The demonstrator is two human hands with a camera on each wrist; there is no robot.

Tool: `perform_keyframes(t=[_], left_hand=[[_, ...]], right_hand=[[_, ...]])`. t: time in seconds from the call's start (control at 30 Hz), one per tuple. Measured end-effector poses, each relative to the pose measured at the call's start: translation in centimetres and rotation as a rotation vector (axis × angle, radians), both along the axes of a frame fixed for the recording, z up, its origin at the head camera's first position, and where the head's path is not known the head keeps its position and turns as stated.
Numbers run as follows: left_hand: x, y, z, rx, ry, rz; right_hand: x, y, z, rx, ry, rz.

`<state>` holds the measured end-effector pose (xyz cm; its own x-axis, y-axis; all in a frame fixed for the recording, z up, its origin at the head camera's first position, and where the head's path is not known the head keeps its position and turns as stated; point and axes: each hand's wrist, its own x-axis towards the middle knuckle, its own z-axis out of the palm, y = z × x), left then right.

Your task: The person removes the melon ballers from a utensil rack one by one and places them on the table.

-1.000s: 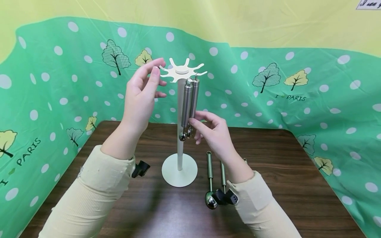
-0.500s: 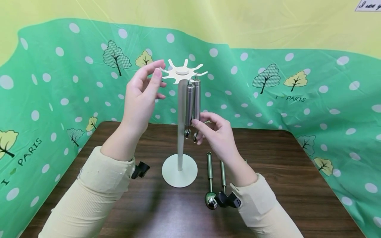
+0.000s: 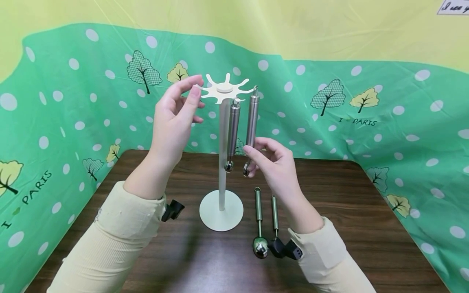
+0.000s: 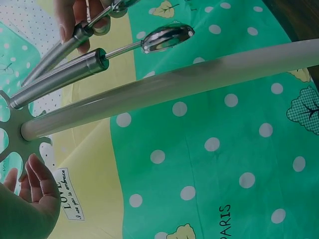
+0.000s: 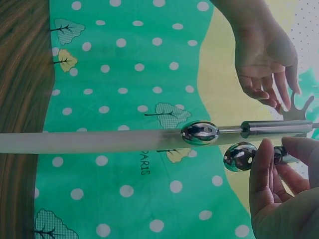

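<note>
A white rack (image 3: 224,88) with radiating arms tops a slim pole. My left hand (image 3: 174,116) pinches the tip of one arm on its left side, between thumb and index finger. My right hand (image 3: 272,162) grips a steel melon baller (image 3: 252,122) near the lower end of its handle, upright, bowl downward. The ring atop that handle is right at the tip of a right-hand arm. A second melon baller (image 3: 233,130) hangs from a front arm. In the right wrist view, its shiny bowl (image 5: 199,133) overlaps the pole, and fingers partly hide the held one's neck.
The rack's round white base (image 3: 221,219) stands on a dark wooden table (image 3: 165,260). Right of it lie a steel scoop (image 3: 259,228) and another steel-handled utensil (image 3: 275,213), its lower end hidden by the right wrist camera (image 3: 286,248). A patterned cloth (image 3: 311,134) hangs behind.
My right hand has moved right with its melon baller, away from the hanging one, bringing its ring to an outer arm tip. The left hand stays at the rack.
</note>
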<state>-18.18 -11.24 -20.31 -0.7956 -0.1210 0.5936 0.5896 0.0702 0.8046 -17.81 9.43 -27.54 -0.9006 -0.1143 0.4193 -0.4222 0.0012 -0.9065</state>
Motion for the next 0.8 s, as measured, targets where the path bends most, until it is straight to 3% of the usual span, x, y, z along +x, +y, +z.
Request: perform_keyframes(t=[0.8], left_hand=[[0.3,0.3,0.0,0.032,0.015,-0.008]], right_hand=[[1.4,3.3,-2.4,-0.127,0.005,-0.062]])
